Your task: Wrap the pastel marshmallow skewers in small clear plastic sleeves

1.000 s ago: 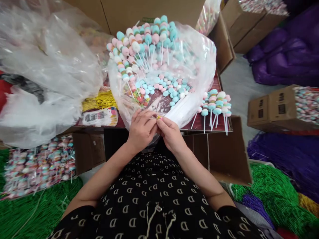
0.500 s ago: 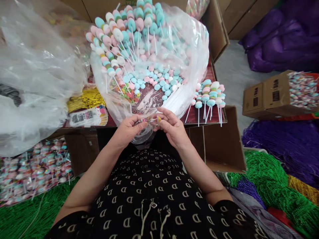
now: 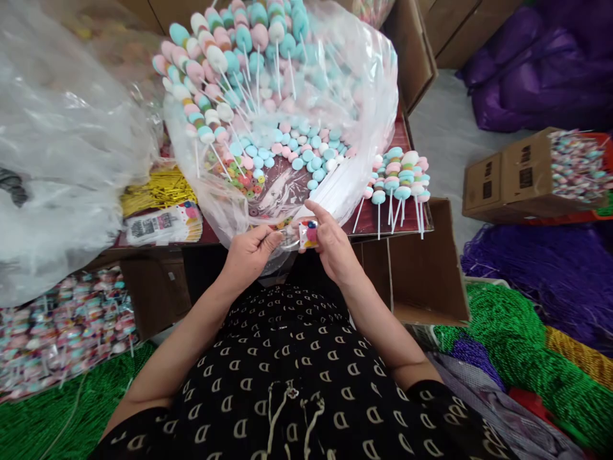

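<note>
Between my hands is a small clear printed bag (image 3: pixel 308 234) with red, yellow and blue marks. My left hand (image 3: pixel 253 253) pinches its left end between thumb and fingers. At its right side my right hand (image 3: pixel 332 244) grips it, index finger extended. Just beyond lies a large clear plastic bag (image 3: pixel 378 83) with loose pastel candies (image 3: pixel 311 150), gummy rings (image 3: pixel 249 182) and white sticks (image 3: pixel 330 191). Skewers of pastel candies (image 3: pixel 239 51) lean on its far left part. More finished skewers (image 3: pixel 402 176) rest at the table's right edge.
Yellow ties (image 3: pixel 160 190) and a stack of printed bags (image 3: pixel 165 223) lie on the table's left side. An open carton (image 3: pixel 421 275) stands below right. Filled packs (image 3: pixel 67 326) are low left, and a box (image 3: pixel 512 182) stands right.
The small bag between my hands has turned and spread, showing its colourful print. My right hand's fingers have shifted on it. The whole view has moved slightly.
</note>
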A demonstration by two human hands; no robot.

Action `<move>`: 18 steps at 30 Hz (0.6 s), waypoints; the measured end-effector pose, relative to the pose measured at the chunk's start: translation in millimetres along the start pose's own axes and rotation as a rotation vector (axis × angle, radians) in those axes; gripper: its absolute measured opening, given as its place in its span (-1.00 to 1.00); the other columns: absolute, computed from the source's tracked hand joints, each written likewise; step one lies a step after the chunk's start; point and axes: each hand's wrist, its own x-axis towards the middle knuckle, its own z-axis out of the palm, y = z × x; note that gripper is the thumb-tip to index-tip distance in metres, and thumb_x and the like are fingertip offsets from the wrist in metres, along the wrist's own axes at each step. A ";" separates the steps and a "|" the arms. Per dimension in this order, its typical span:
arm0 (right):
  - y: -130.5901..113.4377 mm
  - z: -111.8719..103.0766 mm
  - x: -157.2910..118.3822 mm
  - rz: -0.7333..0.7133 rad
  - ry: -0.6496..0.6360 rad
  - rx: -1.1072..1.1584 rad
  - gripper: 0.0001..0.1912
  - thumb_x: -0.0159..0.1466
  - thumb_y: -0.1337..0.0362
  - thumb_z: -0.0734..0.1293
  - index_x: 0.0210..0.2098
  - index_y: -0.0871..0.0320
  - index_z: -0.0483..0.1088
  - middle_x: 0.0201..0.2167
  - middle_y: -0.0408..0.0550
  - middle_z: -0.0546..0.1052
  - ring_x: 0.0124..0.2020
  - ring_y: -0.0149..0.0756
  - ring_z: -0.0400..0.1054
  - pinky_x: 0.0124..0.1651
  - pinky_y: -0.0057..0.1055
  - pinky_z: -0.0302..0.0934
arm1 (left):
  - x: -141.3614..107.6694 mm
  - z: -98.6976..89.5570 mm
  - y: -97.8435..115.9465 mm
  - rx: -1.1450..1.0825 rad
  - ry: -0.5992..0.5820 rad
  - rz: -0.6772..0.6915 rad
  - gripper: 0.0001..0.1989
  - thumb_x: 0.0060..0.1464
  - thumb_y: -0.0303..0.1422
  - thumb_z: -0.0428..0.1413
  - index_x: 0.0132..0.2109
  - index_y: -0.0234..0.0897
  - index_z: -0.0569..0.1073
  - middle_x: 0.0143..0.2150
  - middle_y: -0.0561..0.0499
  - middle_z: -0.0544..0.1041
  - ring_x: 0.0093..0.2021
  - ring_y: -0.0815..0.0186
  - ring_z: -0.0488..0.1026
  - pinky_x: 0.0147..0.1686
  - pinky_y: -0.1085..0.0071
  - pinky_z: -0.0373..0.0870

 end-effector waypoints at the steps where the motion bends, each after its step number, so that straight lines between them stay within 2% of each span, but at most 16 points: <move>1: 0.6 -0.6 -0.8 0.004 -0.018 -0.006 -0.26 0.28 -0.19 0.43 0.35 -0.10 0.31 -0.09 -0.09 0.62 -0.24 -0.27 0.49 -0.22 -0.29 0.48 | 0.1 1.1 0.8 0.005 0.012 0.007 -0.61 0.25 -0.10 0.13 -0.44 -0.26 0.41 -0.56 0.12 0.34 -0.49 0.39 0.23 -0.41 0.41 0.16; 3: 2.3 -0.9 -1.6 -0.004 0.010 -0.006 -0.26 0.23 -0.09 0.51 0.33 -0.07 0.33 -0.21 -0.15 0.61 -0.34 -0.33 0.44 -0.27 -0.33 0.46 | 0.7 4.1 1.0 -0.067 -0.006 -0.006 -0.65 0.23 -0.11 0.17 -0.40 -0.27 0.45 -0.53 0.11 0.40 -0.47 0.39 0.28 -0.38 0.41 0.21; 5: 3.4 -0.7 -1.9 -0.025 0.074 0.007 -0.34 0.23 -0.02 0.52 0.26 -0.03 0.40 -0.35 -0.20 0.57 -0.42 -0.37 0.40 -0.31 -0.35 0.43 | 1.9 6.9 -0.4 -0.222 -0.067 -0.054 -0.70 0.16 -0.11 0.25 -0.29 -0.27 0.53 -0.47 0.09 0.47 -0.43 0.38 0.34 -0.35 0.43 0.28; 8: 1.7 -2.1 -2.4 -0.053 0.117 0.002 -0.42 0.22 0.00 0.52 0.19 -0.05 0.46 -0.45 -0.25 0.55 -0.47 -0.37 0.38 -0.34 -0.34 0.43 | 4.5 7.3 -3.2 -0.512 -0.142 -0.165 -0.63 0.01 -0.09 0.38 -0.16 -0.26 0.59 -0.32 0.02 0.57 -0.37 0.37 0.41 -0.35 0.45 0.37; 10: -0.1 -4.2 -2.8 -0.056 0.129 -0.015 -0.52 0.20 -0.03 0.53 0.05 -0.01 0.53 -0.47 -0.25 0.56 -0.50 -0.38 0.39 -0.36 -0.34 0.43 | 6.0 5.0 -3.8 -0.636 -0.159 -0.235 -0.62 -0.10 -0.10 0.45 -0.27 -0.27 0.58 -0.33 0.01 0.58 -0.41 0.40 0.41 -0.40 0.47 0.37; 12: -0.6 -6.1 -3.0 -0.051 0.141 -0.025 -0.62 0.17 -0.05 0.53 -0.16 0.05 0.57 -0.53 -0.25 0.55 -0.54 -0.40 0.37 -0.41 -0.37 0.40 | 6.6 2.6 -3.4 -0.676 -0.164 -0.284 -0.60 -0.16 -0.13 0.49 -0.39 -0.28 0.52 -0.46 0.05 0.52 -0.48 0.42 0.37 -0.46 0.49 0.32; 14: 0.7 -7.1 -3.3 -0.042 0.177 -0.023 -0.62 0.15 -0.09 0.54 -0.31 0.08 0.54 -0.60 -0.27 0.50 -0.61 -0.43 0.33 -0.50 -0.43 0.32 | 6.5 1.7 -2.7 -0.678 -0.157 -0.285 -0.57 -0.17 -0.13 0.50 -0.44 -0.28 0.46 -0.54 0.08 0.46 -0.53 0.44 0.34 -0.50 0.51 0.26; 18: 4.4 -5.2 -6.5 -0.047 0.244 -0.045 -0.52 0.18 -0.18 0.50 -0.50 0.09 0.41 -0.71 -0.30 0.40 -0.69 -0.49 0.23 -0.59 -0.49 0.15 | 6.1 5.5 -4.2 -0.624 -0.101 -0.225 -0.52 -0.12 -0.02 0.46 -0.46 -0.28 0.44 -0.55 0.07 0.46 -0.56 0.46 0.30 -0.54 0.51 0.22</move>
